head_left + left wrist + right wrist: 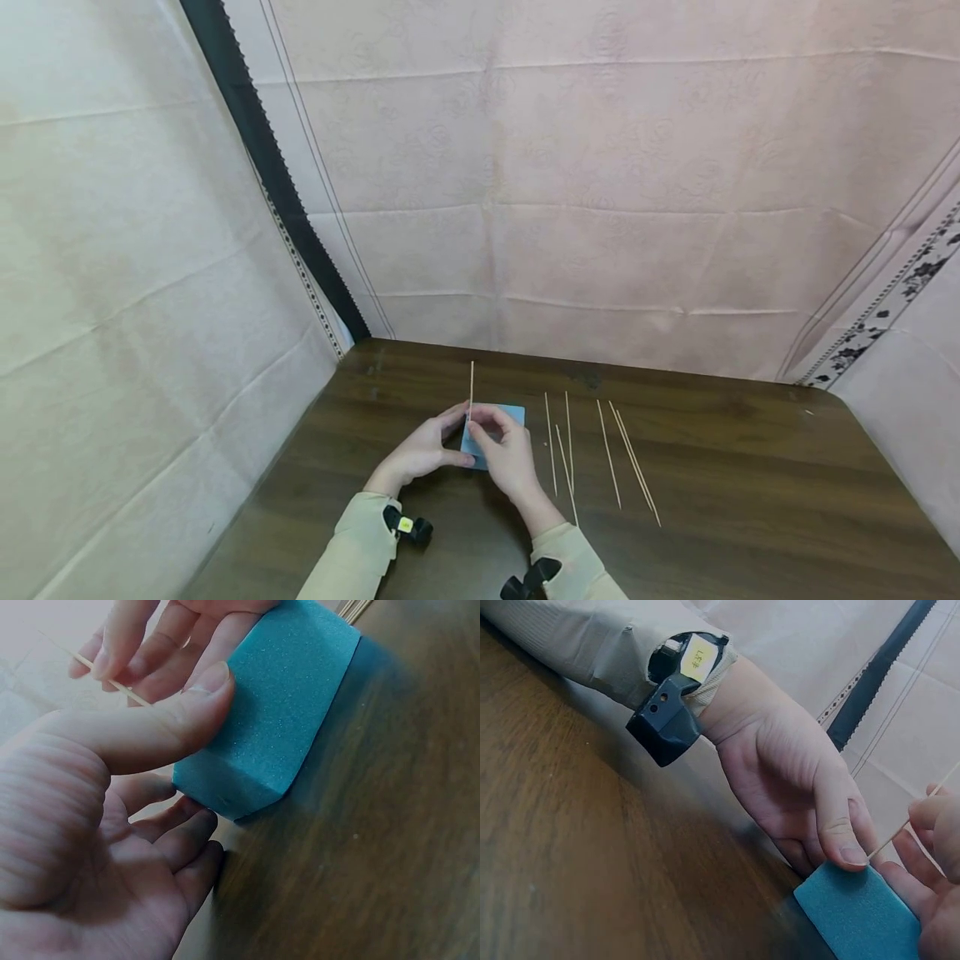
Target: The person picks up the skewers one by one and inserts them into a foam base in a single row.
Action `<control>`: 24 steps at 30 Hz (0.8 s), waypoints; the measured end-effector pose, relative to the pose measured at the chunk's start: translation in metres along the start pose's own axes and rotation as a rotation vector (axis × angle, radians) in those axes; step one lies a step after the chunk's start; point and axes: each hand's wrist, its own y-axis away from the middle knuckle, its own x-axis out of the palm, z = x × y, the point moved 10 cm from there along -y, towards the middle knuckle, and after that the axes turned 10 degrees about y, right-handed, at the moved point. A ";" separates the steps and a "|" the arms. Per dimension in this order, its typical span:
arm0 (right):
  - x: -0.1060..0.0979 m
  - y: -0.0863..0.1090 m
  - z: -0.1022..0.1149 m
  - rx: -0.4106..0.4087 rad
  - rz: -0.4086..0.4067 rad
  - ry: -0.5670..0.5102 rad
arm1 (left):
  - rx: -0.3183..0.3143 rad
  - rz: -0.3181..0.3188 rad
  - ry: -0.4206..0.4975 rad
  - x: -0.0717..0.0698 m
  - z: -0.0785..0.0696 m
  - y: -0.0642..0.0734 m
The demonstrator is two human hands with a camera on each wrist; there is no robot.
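Note:
A blue foam block [514, 412] sits on the table between the two hands. My left hand [416, 454] grips its left end, the thumb [202, 697] on one face and the fingers around the other side. My right hand [512, 458] pinches a thin wooden skewer [472, 382], which stands nearly upright in the head view. In the right wrist view the skewer [892, 838] slants down to the block's edge [862, 871], its lower end right beside the left thumb.
Several loose skewers [606, 454] lie on the brown wooden table [750, 467] to the right of the hands. Pale cloth [600, 208] hangs behind the table, and more cloth [150, 333] hangs along its left side. Each wrist wears a black camera [664, 724].

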 end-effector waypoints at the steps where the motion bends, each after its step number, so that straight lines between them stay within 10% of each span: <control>1: 0.000 0.000 0.000 0.001 0.001 0.012 | -0.001 0.001 0.000 0.000 0.001 0.000; 24: 0.003 0.000 0.004 -0.066 0.017 0.227 | -0.007 0.004 0.002 -0.001 0.001 0.000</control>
